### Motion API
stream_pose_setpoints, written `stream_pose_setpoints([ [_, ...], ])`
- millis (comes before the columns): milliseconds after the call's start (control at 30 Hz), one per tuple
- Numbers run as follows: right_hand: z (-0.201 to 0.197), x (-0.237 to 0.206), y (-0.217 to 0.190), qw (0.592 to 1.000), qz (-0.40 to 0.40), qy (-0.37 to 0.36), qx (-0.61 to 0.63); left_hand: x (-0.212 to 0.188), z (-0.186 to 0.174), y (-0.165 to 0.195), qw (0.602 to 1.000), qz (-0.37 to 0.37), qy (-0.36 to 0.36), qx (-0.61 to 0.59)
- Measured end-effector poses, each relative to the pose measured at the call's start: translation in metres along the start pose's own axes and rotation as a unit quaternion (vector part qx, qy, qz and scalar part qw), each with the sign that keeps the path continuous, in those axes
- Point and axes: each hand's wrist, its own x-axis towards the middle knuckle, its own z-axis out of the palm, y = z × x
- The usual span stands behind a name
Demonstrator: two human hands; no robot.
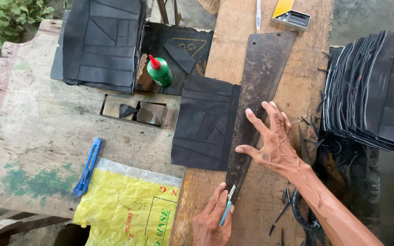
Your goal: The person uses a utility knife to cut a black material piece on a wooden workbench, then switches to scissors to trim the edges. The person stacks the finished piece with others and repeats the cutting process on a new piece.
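Yellow bag w/ red label, near blue cutter.

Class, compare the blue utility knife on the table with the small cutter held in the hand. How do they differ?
The blue utility knife lies untouched on the worn table; the slim light-blue cutter is gripped in the left hand. The knife looks longer and darker. Both are blue cutting tools.

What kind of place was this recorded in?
Likely a small outdoor craft workshop: a worn wooden workbench, stacks of cut black panels, a glue bottle and plants at the edge.
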Motion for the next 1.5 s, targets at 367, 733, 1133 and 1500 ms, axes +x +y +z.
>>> stream_pose_setpoints([
  [367, -0.015, 0.007, -0.010, 0.998, 0.023, -0.047, -0.022, 0.001, -0.002, 0.004, 1.000, 0.001, 0.005, 0.002],
  [733, -0.018, 0.011, -0.016, 0.995, 0.048, -0.087, -0.028, 0.002, -0.006, 0.010, 1.000, 0.006, 0.002, 0.005],
  [1133, -0.013, 0.013, -0.026, 0.978, 0.073, -0.112, -0.158, -0.002, -0.010, 0.003, 0.997, 0.057, 0.031, -0.048],
  [1500, -0.012, 0.044, -0.068, 0.999, 0.018, 0.025, -0.043, 0.057, -0.174, -0.021, 0.875, -0.296, 0.097, -0.371],
])
